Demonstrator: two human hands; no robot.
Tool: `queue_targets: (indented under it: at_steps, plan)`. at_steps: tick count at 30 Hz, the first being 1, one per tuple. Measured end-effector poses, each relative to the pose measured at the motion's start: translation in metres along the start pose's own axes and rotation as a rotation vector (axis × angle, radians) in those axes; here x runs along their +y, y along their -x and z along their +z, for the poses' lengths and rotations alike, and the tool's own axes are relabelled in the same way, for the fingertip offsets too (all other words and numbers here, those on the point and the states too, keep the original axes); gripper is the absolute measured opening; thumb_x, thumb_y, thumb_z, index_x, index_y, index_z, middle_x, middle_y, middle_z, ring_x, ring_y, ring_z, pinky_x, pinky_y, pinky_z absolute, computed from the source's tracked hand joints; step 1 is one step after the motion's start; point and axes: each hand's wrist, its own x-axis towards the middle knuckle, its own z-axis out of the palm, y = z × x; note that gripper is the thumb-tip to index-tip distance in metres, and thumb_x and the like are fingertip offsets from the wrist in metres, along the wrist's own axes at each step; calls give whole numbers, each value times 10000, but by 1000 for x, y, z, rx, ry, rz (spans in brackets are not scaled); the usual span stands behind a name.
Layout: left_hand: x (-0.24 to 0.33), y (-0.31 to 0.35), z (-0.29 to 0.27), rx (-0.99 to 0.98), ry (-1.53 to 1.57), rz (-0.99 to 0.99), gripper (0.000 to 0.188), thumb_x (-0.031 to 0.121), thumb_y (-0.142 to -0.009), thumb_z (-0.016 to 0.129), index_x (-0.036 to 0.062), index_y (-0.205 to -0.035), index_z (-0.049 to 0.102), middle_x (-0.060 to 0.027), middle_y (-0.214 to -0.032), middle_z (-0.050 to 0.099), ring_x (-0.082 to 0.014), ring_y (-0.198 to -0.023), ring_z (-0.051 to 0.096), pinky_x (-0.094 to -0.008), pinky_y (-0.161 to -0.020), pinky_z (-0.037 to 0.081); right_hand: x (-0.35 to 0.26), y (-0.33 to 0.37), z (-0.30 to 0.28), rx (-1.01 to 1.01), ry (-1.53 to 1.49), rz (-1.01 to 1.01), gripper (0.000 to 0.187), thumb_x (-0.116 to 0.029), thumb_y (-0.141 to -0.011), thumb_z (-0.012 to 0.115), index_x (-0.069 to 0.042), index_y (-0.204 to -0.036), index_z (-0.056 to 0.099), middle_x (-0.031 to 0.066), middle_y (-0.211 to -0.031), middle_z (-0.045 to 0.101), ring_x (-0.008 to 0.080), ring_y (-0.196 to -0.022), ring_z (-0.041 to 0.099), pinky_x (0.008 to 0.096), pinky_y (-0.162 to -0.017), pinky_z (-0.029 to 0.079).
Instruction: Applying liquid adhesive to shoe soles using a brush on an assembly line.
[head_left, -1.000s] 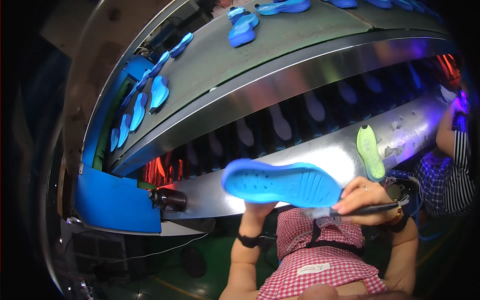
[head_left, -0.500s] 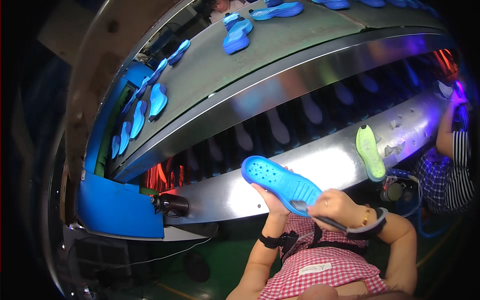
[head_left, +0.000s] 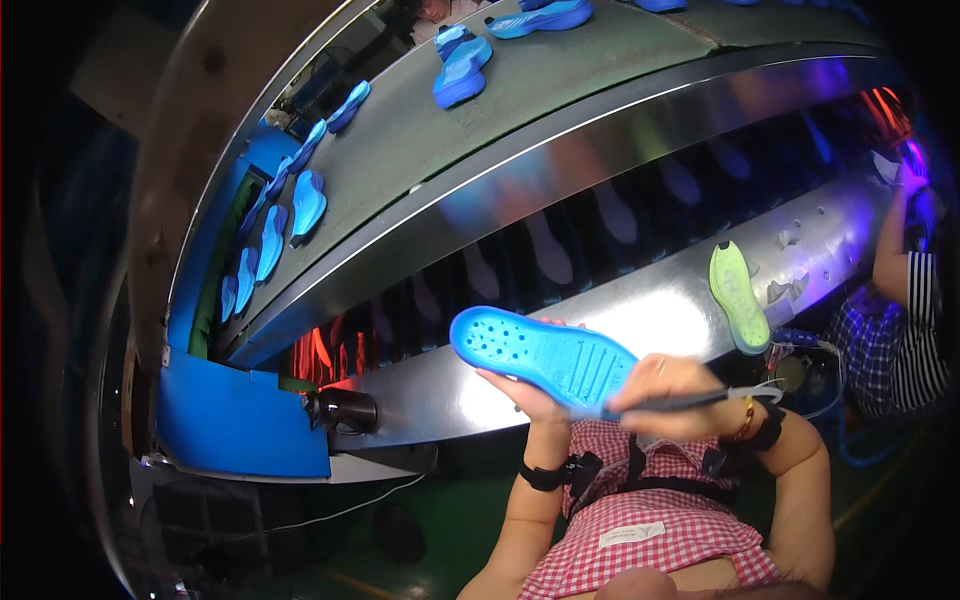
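1. Lower left: a dark bottle [head_left: 347, 411] on the counter [head_left: 450, 397].
2. Centre: the left hand [head_left: 533, 398] cups the blue sole [head_left: 545, 355] from below, gripping its edges; moulded marks beside its ridges are too small to read.
3. Bottom centre: a white label [head_left: 632, 536] with a dark emblem and tiny, illegible print on the checked apron [head_left: 690, 515].
4. Right of centre: the right hand [head_left: 672, 397], blurred, curls around a dark-handled tool [head_left: 690, 401] at the sole's end.
5. Right: a yellow-green sole [head_left: 738, 297] on the counter.

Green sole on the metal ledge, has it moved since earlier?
No. Judged against the metal ledge, the green sole lies in the same place, near the grey scraps.
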Motion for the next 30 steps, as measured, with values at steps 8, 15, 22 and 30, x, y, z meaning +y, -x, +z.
queue_targets:
  at_steps: [8,15,22,30]
  plan:
    - [16,4,10,-140,-48,123,847,783,-752,210,140,-1262,418,-138,-1090,574,-314,-974,569,-586,-899,392,3,7,-27,-199,-181,-52,248,-48,-718,700,-56,-964,669,85,-838,657,178,-816,609,276,-704,482]
    - [18,1,13,-219,-59,131,940,817,-709,225,67,-1234,437,-140,-1075,582,-312,-967,571,-555,-929,381,29,18,-31,-269,-284,62,240,-55,-715,710,-47,-952,674,86,-934,664,183,-907,583,292,-822,465]
    - [15,16,49,-27,-94,126,889,750,-777,264,37,-1299,355,-134,-1247,471,-306,-1121,479,-534,-987,331,37,12,-18,85,-906,424,182,-19,-790,616,19,-968,610,137,-1027,617,185,-901,608,291,-851,470]
    - [-11,29,28,-100,-44,-127,702,603,-873,243,87,-1342,325,-155,-1254,470,-355,-1103,494,-544,-943,379,24,13,-7,16,-219,11,200,-11,-738,664,-7,-937,653,95,-872,649,164,-815,599,281,-763,470]
